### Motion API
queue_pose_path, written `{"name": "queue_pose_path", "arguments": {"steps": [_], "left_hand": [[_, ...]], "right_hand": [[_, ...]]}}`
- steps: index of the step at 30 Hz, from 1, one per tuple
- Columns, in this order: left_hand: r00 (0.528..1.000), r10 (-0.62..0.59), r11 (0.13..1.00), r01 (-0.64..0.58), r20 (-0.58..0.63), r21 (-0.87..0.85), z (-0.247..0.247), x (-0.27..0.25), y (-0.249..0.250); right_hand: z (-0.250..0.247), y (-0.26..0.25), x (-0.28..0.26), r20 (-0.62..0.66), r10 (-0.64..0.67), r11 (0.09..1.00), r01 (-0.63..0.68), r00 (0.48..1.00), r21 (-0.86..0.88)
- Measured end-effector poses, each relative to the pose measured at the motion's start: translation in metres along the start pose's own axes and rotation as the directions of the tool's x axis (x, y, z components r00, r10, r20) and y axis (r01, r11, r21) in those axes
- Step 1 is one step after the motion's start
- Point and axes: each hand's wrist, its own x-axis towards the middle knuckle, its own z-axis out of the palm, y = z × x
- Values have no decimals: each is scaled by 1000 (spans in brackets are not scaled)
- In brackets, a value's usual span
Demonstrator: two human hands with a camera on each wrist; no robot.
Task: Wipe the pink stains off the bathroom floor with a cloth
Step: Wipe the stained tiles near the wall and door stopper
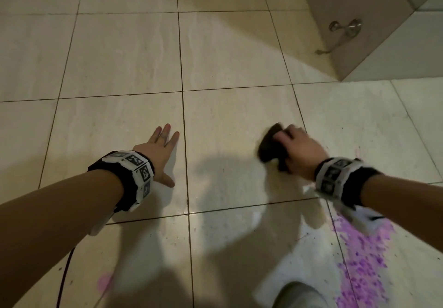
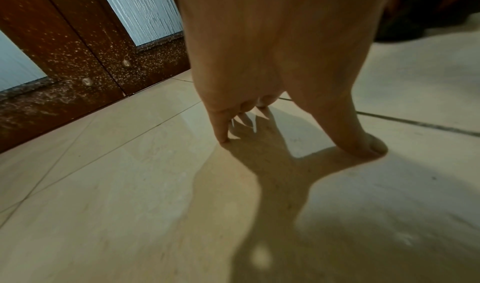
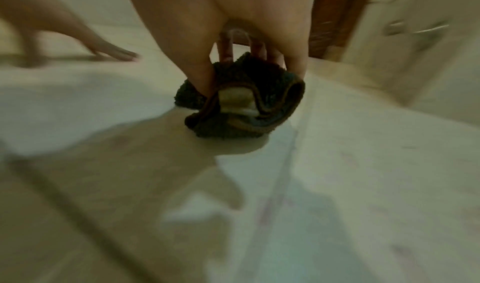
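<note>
Down on the pale beige tiled floor (image 1: 124,53), the person's left hand (image 1: 160,150) is spread flat, fingers straight and splayed, fingertips (image 2: 223,138) pressing the tile and grasping nothing. The right hand (image 1: 300,150) has its fingers curled around a bunched dark fuzzy cloth (image 1: 271,147), which touches the floor near a grout line. A speckled pink-purple stain (image 1: 362,259) lies nearer the person, below the right wrist, apart from the cloth. A smaller pink smear (image 1: 105,281) sits beneath the left forearm.
</note>
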Motion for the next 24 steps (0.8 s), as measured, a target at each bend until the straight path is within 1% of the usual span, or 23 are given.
{"name": "queue_pose_path", "arguments": {"steps": [1, 2, 3, 4, 5, 6, 7, 8, 10, 11, 12, 13, 14, 16, 18, 19, 21, 22, 24], "left_hand": [[1000, 0, 1000, 0, 0, 1, 1, -1, 0], [1000, -1, 1000, 1, 0, 1, 1, -2, 1], [1000, -1, 1000, 1, 1, 1, 1, -2, 1], [1000, -2, 1000, 2, 6, -2, 2, -3, 2], [1000, -4, 1000, 5, 12, -7, 2, -3, 2], [1000, -7, 1000, 8, 16, -10, 1, -4, 3], [1000, -10, 1000, 11, 18, -10, 1, -4, 4], [1000, -14, 1000, 14, 20, -10, 0, -4, 5], [1000, -20, 999, 21, 21, -25, -2, -3, 8], [1000, -18, 999, 19, 14, -38, -3, -2, 10], [1000, -5, 999, 5, 1, -52, -3, -1, 12], [1000, 19, 998, -20, -20, -61, -4, 0, 15], [998, 47, 997, -50, -42, -64, -4, 0, 18], [995, 93, 994, -96, -46, -56, -2, 0, 24], [995, 98, 993, -100, -32, -56, 2, 0, 29], [995, 92, 994, -94, -30, -58, 4, 0, 31], [996, 87, 994, -89, -34, -62, 5, -1, 31], [995, 88, 994, -90, -37, -60, 5, -1, 30], [995, 92, 994, -94, -41, -58, 6, -3, 30]], "right_hand": [[-7, 19, 2, 10, 107, 994, -107, 994, -18], [-10, 34, 2, 31, 187, 981, -186, 982, -54], [-10, 42, -1, 37, 222, 973, -218, 974, -80], [-8, 42, -6, 49, 219, 973, -215, 974, -81], [-1, 35, -14, 56, 180, 982, -176, 982, -64], [8, 22, -23, 56, 107, 993, -104, 993, -47], [17, 6, -36, 49, 0, 999, 2, 999, -37], [27, -9, -49, 33, -121, 992, 122, 992, -29], [43, -35, -75, 50, -308, 949, 311, 950, -60], [47, -43, -83, 66, -369, 926, 373, 927, -61], [49, -45, -87, 83, -402, 913, 406, 912, -31], [46, -43, -86, 96, -405, 914, 405, 909, 21], [42, -35, -80, 78, -393, 919, 390, 916, 54], [28, -11, -62, -6, -300, 953, 300, 954, 52], [11, 22, -43, -82, -133, 990, 137, 988, 37], [3, 39, -37, -100, -36, 999, 37, 994, 9], [-6, 68, -31, -59, 148, 986, -152, 987, -73], [-4, 77, -33, -18, 215, 972, -216, 976, -89], [3, 78, -46, 41, 276, 960, -274, 960, -55]]}}
